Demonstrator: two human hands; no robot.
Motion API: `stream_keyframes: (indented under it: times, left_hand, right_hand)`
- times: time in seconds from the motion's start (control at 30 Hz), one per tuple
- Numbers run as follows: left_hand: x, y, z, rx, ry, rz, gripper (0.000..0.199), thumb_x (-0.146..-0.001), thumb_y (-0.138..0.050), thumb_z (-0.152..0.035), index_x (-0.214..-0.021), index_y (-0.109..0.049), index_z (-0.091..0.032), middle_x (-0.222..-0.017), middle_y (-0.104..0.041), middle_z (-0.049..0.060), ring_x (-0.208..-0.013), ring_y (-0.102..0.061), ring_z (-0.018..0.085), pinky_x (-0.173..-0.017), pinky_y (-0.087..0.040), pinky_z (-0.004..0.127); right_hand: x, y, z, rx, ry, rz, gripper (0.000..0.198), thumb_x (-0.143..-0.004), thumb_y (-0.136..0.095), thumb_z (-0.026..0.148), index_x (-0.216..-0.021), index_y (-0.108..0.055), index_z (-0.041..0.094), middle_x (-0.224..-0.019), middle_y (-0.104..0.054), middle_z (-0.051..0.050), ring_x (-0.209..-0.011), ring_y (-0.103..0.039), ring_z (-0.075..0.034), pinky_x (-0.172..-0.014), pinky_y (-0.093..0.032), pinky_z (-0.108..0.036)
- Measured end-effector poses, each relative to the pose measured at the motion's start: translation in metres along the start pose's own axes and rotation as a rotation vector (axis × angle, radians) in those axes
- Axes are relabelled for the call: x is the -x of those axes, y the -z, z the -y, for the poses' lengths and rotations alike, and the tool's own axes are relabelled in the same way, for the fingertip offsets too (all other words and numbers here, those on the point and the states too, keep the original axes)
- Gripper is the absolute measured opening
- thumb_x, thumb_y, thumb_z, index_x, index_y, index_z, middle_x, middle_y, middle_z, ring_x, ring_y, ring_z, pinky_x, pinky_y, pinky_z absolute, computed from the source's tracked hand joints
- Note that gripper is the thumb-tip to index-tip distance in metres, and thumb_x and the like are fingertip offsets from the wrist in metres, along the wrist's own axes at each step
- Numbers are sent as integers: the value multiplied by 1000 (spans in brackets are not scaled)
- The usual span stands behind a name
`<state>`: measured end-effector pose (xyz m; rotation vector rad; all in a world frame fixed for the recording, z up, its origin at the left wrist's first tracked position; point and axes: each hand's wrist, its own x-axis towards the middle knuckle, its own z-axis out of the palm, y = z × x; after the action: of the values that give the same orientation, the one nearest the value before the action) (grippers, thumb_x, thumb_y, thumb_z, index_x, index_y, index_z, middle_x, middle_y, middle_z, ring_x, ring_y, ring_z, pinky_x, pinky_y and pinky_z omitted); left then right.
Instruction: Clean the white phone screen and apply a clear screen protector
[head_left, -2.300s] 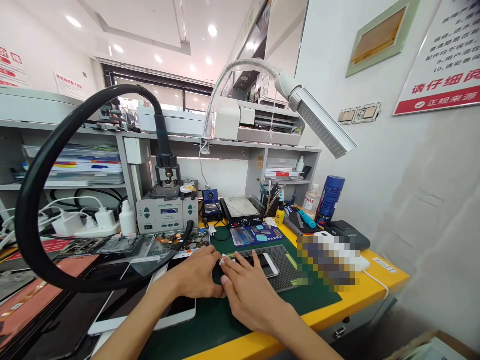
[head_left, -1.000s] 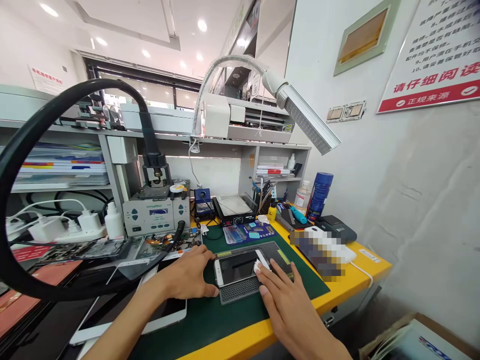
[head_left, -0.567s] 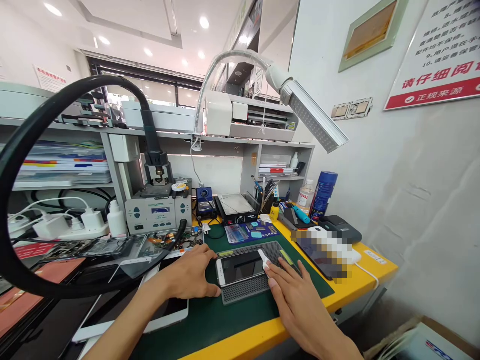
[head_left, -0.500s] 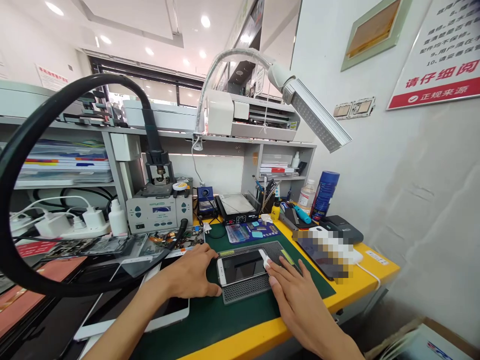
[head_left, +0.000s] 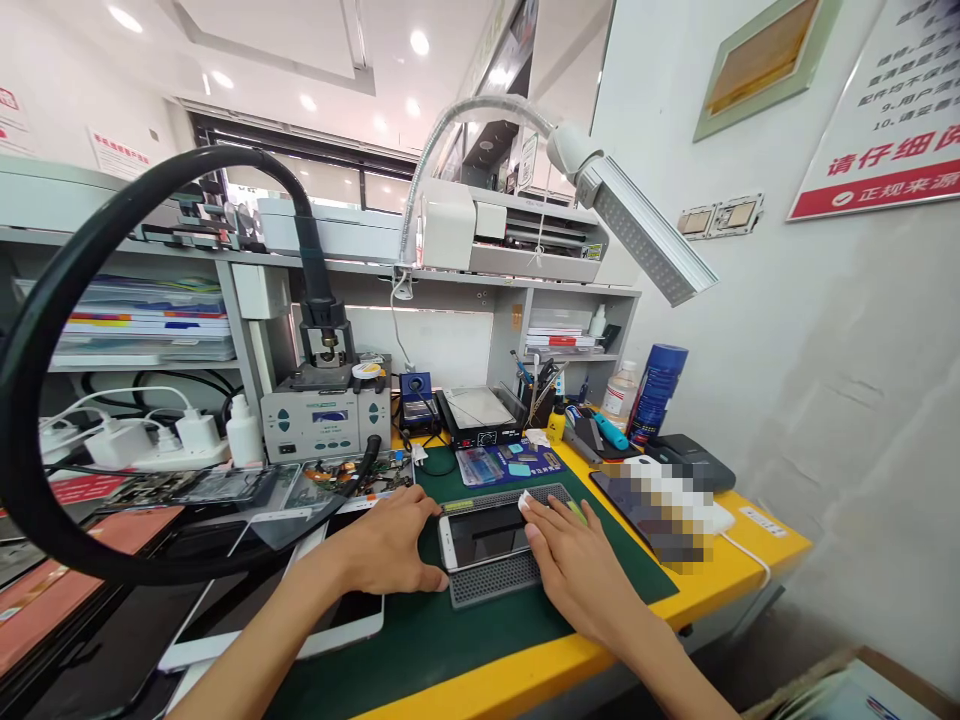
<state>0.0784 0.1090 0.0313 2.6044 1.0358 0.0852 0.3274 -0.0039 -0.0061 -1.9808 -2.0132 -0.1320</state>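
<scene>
A white-framed smartphone [head_left: 480,538] lies face up on a grey perforated pad [head_left: 495,583], its dark screen towards me. My left hand [head_left: 394,545] spans the left end of the pad, thumb and fingers spread apart beside the phone, the tips at or close to the pad's edge. Under the fingertips of my right hand [head_left: 581,565] is a small white wipe [head_left: 523,500], pressed on the phone's right part. That hand covers the phone's right end and part of the pad.
Beneath the pad spreads a green mat [head_left: 420,640] on a yellow-edged bench. A white tablet [head_left: 352,625] lies under my left forearm. A black hose [head_left: 22,400] loops at left before a rework station [head_left: 326,425]. At right are a dark phone [head_left: 637,515] and a blue can [head_left: 658,395].
My right hand has shifted slightly left and up over the phone, with the white wipe under its fingers. My left hand keeps its place at the phone's left end. The view has turned slightly left.
</scene>
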Motion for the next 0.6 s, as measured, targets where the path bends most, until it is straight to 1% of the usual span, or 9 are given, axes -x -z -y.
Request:
stream_keyframes:
  times: [0.13,0.27,0.47,0.6]
  left_hand:
    - [-1,-1,1,-7,-7,-17,87,-64,-68,-66,-134,-53,-16,-123,-55,13,-120,-49,36,-100,-43,43]
    - [-2,-3,2,-7,-13,-23,87,-63,-68,-65,-133,-54,-15,-122,-56,14,-119,-50,36,-101,-43,44]
    - [-2,-4,2,-4,-15,-54,83,-62,-69,-65,-130,-57,-18,-122,-56,12,-118,-51,36,-101,-43,43]
    - [-1,-4,2,-10,-25,-61,78,-62,-71,-63,-126,-59,-20,-119,-57,11,-114,-53,35,-99,-44,42]
  right_hand:
    - [-7,-1,3,-2,1,6,52,-103,-21,43,-143,-49,25,-146,-48,-3,-139,-37,-29,-116,-17,-61]
    - [-10,-1,12,-7,25,22,52,-104,-20,42,-144,-48,24,-147,-47,-3,-141,-35,-29,-116,-15,-62]
    - [-13,-5,39,-27,123,31,51,-104,-21,38,-144,-48,23,-147,-48,-4,-140,-35,-31,-115,-13,-63]
    - [-16,-7,59,-67,174,45,50,-104,-21,37,-143,-49,23,-148,-47,-3,-141,-33,-30,-116,-12,-62]
